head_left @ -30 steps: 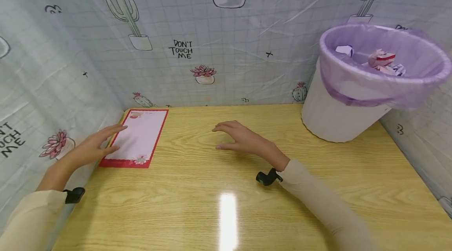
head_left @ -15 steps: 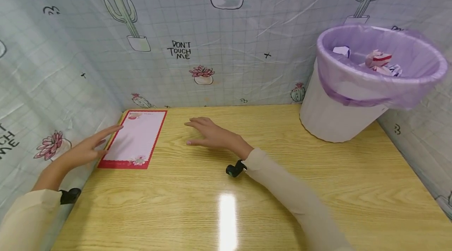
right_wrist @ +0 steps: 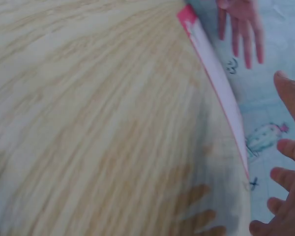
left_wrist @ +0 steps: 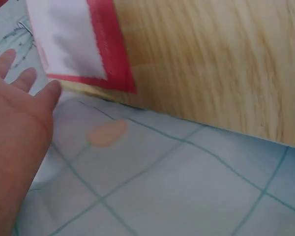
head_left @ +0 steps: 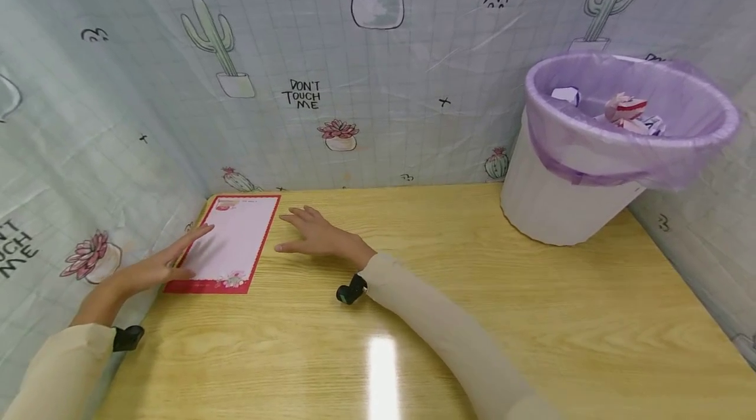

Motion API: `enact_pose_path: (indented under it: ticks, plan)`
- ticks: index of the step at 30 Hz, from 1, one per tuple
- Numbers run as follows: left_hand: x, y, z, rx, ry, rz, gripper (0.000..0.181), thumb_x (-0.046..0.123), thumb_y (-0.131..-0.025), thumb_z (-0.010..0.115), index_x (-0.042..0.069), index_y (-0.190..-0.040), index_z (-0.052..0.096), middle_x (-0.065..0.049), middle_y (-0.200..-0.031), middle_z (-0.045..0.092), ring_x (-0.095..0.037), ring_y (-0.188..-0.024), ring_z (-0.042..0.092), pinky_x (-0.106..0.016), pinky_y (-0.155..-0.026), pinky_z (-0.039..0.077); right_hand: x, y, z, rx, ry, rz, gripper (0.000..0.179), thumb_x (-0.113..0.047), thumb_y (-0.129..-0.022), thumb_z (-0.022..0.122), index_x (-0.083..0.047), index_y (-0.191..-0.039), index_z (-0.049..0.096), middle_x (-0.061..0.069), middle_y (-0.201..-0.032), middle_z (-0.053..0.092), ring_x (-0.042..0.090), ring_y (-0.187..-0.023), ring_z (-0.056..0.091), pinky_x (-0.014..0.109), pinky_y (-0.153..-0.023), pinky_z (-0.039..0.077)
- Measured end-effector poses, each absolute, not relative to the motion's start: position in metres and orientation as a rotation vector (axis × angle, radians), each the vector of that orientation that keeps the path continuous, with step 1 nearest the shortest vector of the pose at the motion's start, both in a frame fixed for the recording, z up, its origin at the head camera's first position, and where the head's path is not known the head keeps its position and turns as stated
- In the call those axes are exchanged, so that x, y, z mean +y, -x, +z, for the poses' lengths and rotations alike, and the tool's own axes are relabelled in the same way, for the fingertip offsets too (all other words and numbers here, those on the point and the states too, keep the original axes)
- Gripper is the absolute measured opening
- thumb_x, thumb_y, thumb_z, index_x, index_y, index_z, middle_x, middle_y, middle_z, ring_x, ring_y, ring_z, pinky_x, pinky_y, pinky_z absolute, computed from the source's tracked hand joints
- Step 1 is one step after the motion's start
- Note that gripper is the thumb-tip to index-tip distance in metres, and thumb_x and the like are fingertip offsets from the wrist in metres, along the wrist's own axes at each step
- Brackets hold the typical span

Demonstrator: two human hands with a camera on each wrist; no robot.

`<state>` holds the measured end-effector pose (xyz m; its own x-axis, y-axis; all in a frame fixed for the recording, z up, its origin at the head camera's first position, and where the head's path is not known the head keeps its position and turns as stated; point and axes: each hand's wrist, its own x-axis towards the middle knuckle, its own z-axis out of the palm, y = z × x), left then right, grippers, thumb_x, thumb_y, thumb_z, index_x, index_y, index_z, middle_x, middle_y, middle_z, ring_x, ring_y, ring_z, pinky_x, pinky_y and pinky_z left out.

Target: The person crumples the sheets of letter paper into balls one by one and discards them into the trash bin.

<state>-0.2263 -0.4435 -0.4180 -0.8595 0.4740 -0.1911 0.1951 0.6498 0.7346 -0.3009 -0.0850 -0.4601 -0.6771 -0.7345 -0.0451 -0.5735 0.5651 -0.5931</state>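
A sheet of paper [head_left: 233, 243] with a red border, a white middle and a printed flower lies flat at the table's far left corner. My left hand [head_left: 162, 262] hovers at its left edge, fingers extended over the sheet and holding nothing. On the sheet's other side, my right hand [head_left: 313, 233] hangs over the wood with spread fingers, its tips a little short of the red right edge. In the left wrist view the sheet's red corner [left_wrist: 120, 59] shows beyond the fingers. The right wrist view has the sheet [right_wrist: 219, 91] edge-on, with both hands near it.
A white bin [head_left: 549, 197] with a purple liner [head_left: 626, 151] stands at the table's back right, with crumpled paper [head_left: 626, 108] inside. A cactus-print curtain [head_left: 401, 118] borders the back and sides of the wooden table [head_left: 531, 315]. A bright glare streak lies near the front.
My right hand has travelled left across the table to beside the sheet. The left hand has stayed near the sheet's left edge, and the view has tilted slightly.
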Motion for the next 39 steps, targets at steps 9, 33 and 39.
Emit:
enact_pose_path:
  ticks: [9, 33, 39]
  plan:
    - [-0.444, 0.233, -0.43, 2.558, -0.455, 0.97, 0.095, 0.013, -0.091, 0.072, 0.01, -0.163, 0.011, -0.033, -0.164, -0.002, -0.063, -0.145, -0.001, -0.089, -0.097, 0.012, -0.122, 0.301, -0.473, 2.561, 1.052, -0.596, 0.091, -0.066, -0.098, 0.05, -0.021, -0.165, 0.01, 0.007, -0.171, 0.005, 0.035, -0.156, -0.004, 0.055, -0.126, 0.006]
    - [-0.433, 0.259, -0.427, 2.619, -0.583, 0.62, 0.09, 0.024, -0.081, 0.082, -0.005, -0.152, 0.035, -0.035, -0.157, 0.026, -0.059, -0.14, 0.023, -0.08, -0.106, 0.024, -0.143, 0.299, -0.471, 2.646, 0.773, -0.457, 0.093, -0.074, -0.089, 0.058, -0.035, -0.163, 0.019, -0.004, -0.172, 0.002, 0.023, -0.158, -0.004, 0.047, -0.127, 0.0]
    - [-0.447, 0.258, -0.431, 2.596, -0.534, 0.703, 0.102, 0.024, -0.075, 0.086, -0.004, -0.155, 0.028, -0.037, -0.158, 0.019, -0.063, -0.141, 0.014, -0.083, -0.105, 0.016, -0.143, 0.299, -0.471, 2.651, 0.809, -0.476, 0.096, -0.073, -0.087, 0.062, -0.031, -0.163, 0.023, -0.005, -0.172, 0.004, 0.024, -0.158, -0.002, 0.048, -0.127, 0.001]
